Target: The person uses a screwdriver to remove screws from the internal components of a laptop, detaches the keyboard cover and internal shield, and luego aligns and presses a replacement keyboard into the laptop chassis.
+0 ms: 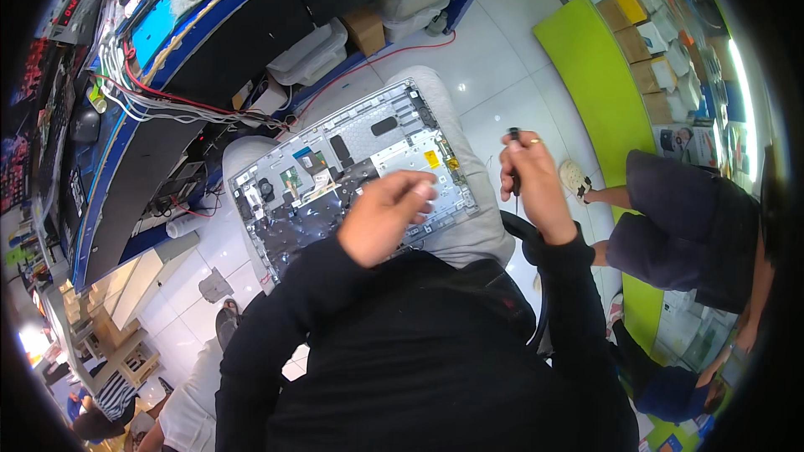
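A person in black sleeves point(578, 285) sits with an opened laptop chassis of silver-grey metal and black film point(368, 134) lying askew across light-grey trousers point(477, 238) at the frame's centre, the left hand point(389, 209) half curled over its lower right part; whether it pinches anything small, we cannot tell. Right of centre, the right hand point(536, 184) grips a slim black screwdriver-like tool point(516, 185), apart from the chassis. To a bystander's eye, careful handling means steadying the chassis by its rim and keeping the tool's tip off the small green circuit board point(291, 177).
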Demonstrator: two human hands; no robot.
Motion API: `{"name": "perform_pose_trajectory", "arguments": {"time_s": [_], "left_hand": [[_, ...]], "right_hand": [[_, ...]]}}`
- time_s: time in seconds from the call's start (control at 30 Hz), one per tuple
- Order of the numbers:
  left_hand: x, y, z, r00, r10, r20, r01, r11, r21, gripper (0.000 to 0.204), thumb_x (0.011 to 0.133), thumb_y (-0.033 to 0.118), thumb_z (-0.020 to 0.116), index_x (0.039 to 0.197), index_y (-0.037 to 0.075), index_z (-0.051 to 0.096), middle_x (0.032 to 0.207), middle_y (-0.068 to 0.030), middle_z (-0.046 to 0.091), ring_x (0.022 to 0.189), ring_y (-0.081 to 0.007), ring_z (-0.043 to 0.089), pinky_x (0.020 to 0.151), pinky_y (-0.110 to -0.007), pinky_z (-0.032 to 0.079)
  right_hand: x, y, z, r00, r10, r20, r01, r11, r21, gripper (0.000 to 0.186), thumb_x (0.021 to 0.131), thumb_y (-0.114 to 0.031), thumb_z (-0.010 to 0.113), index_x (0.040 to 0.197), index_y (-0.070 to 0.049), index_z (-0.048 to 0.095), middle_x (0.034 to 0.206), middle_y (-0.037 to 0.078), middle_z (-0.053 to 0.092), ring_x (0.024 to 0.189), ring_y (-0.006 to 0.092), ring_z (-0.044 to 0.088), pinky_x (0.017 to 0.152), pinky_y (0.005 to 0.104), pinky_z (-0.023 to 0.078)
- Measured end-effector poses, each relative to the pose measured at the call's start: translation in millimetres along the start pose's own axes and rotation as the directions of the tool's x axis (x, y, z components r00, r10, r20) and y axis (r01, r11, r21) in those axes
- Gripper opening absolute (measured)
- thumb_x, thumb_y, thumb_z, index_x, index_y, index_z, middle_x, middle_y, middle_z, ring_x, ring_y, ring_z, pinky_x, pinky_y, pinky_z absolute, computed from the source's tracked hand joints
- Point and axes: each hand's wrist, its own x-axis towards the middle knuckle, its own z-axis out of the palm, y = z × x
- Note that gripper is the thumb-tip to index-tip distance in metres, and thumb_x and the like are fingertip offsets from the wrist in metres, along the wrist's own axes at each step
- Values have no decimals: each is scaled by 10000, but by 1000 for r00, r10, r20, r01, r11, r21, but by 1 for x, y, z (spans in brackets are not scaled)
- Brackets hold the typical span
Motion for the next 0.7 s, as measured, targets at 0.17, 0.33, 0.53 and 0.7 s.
{"name": "perform_pose_trajectory", "arguments": {"time_s": [0.17,0.33,0.53,0.7], "left_hand": [[37,-37,33,977,-212,-28,210,977,-47,518,1129,257,506,1537,-57,448,1321,-114,623,1135,-177,613,936,-333,534],[40,-38,45,969,-238,-61,237,971,-21,548,1127,226,490,1582,-63,387,1320,-105,621,1123,-172,617,945,-327,522],[45,-42,49,980,-188,-63,180,978,-104,527,1123,188,492,1574,-65,396,1258,-72,624,1097,-167,632,945,-340,524],[44,-36,53,949,-281,-143,192,875,-445,390,1128,203,504,1433,-39,536,1127,-37,611,1065,-173,658,925,-354,541]], "right_hand": [[4,24,15,972,-233,31,181,660,-729,280,1025,-205,606,1166,33,647,1087,265,699,1012,455,680,866,481,537],[1,33,21,952,-225,206,300,561,-772,272,996,-140,617,1162,74,639,1175,269,676,1040,465,667,899,507,535],[0,30,20,950,-159,270,313,541,-781,244,967,-83,612,1155,70,645,1197,257,665,1032,471,664,895,521,535],[1,27,19,955,-144,261,295,574,-764,241,952,-58,622,1158,65,650,1183,255,669,1040,471,662,899,520,531]]}}
